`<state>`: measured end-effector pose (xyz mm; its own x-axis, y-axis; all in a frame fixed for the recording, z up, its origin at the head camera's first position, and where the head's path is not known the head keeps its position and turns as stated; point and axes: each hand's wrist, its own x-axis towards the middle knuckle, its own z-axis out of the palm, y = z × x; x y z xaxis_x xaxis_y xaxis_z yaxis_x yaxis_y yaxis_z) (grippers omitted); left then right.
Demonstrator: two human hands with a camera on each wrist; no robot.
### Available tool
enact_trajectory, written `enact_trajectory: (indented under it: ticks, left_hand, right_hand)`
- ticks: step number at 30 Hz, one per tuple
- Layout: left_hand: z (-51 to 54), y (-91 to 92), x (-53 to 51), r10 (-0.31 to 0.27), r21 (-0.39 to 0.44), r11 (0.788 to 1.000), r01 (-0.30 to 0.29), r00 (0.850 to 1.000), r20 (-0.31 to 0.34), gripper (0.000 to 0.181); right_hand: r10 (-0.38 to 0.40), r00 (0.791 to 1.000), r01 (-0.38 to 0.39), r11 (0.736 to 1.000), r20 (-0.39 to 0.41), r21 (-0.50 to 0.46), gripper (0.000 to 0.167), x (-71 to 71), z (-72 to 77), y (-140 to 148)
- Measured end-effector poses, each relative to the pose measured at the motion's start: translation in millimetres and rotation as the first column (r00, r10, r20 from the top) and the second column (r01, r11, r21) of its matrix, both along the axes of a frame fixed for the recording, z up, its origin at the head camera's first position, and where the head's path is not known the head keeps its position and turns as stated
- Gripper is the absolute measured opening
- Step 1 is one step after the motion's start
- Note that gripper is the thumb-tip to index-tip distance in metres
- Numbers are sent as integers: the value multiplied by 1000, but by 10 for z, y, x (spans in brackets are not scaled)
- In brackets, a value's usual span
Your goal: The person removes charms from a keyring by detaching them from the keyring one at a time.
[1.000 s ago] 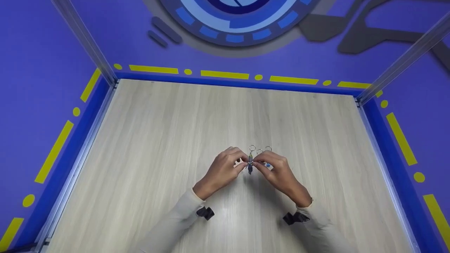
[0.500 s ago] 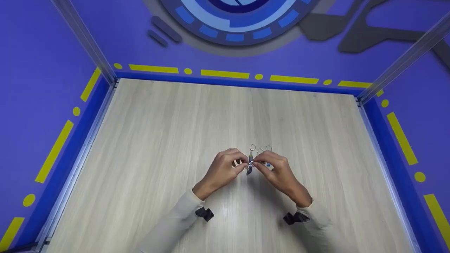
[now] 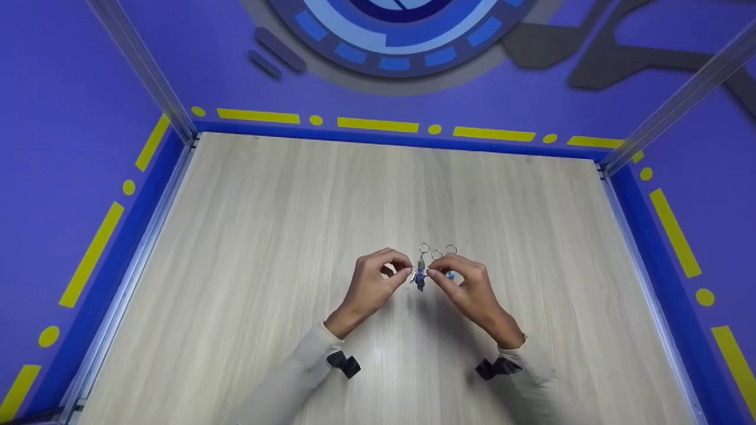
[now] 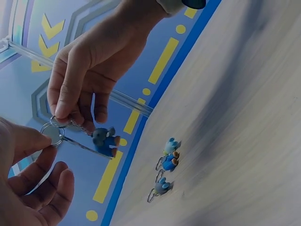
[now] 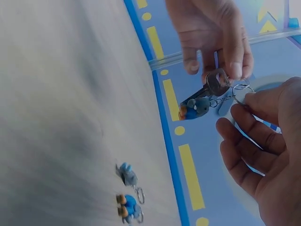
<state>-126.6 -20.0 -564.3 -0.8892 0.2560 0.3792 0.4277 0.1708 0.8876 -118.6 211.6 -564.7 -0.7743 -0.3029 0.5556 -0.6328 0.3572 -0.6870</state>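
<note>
My left hand (image 3: 373, 282) and right hand (image 3: 468, 282) face each other above the table. Between them hangs a keychain with a small grey-headed, big-eared animal figure (image 5: 195, 108) in blue. A metal key (image 5: 217, 83) hangs beside the figure. In the left wrist view my left thumb and index finger pinch the key ring (image 4: 52, 134), while the right fingertips hold it from the other side. How far the key is threaded on the ring is too small to tell. Three more keychains lie below: a light blue one (image 4: 172, 144), a blue one (image 4: 170, 161) and a grey one (image 4: 162, 186).
The pale wooden table (image 3: 283, 236) spreads around the hands. Blue panels with yellow marks (image 3: 378, 125) close it in at the back and sides. Metal rails (image 3: 147, 236) run along its side edges.
My left hand has shifted slightly left, widening the gap between the hands. The figure has turned, showing more blue. The right hand has barely moved.
</note>
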Motion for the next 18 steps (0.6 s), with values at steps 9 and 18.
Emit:
enact_trajectory:
  ticks: [9, 18]
  left_hand:
    - [25, 52, 13, -31, -45, 998, 32, 999, 11, 9]
    - [62, 91, 19, -33, -115, 993, 21, 994, -101, 9]
  right_hand:
    - [3, 998, 0, 999, 57, -44, 19, 29, 1, 4]
    - [19, 999, -17, 998, 32, -61, 14, 6, -28, 15]
